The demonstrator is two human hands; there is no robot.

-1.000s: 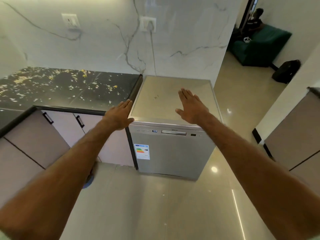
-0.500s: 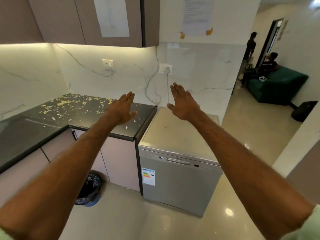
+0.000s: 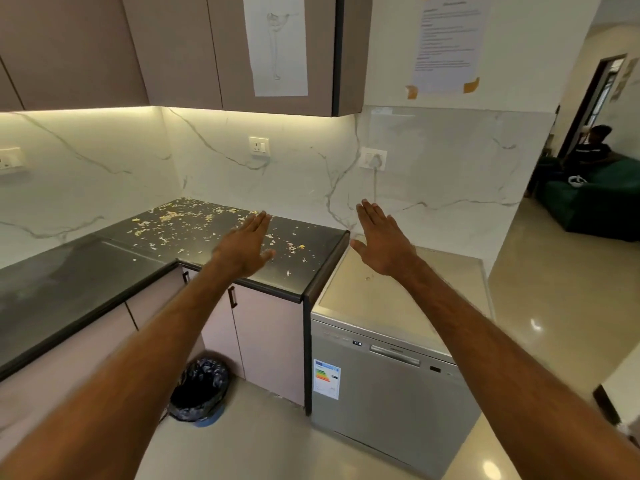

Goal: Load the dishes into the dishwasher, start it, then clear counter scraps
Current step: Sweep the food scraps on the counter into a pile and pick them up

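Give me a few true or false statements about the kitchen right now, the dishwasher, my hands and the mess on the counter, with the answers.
1. The dishwasher has its door closed. True.
2. Both hands hold dishes. False: the left hand and the right hand are open, fingers straight, holding nothing.
3. Scraps lie scattered on the dark countertop. True.
4. The bin stands on top of the dishwasher. False: it stands on the floor beside the lower cabinets.
5. A coloured label is stuck on the dishwasher's front. True.
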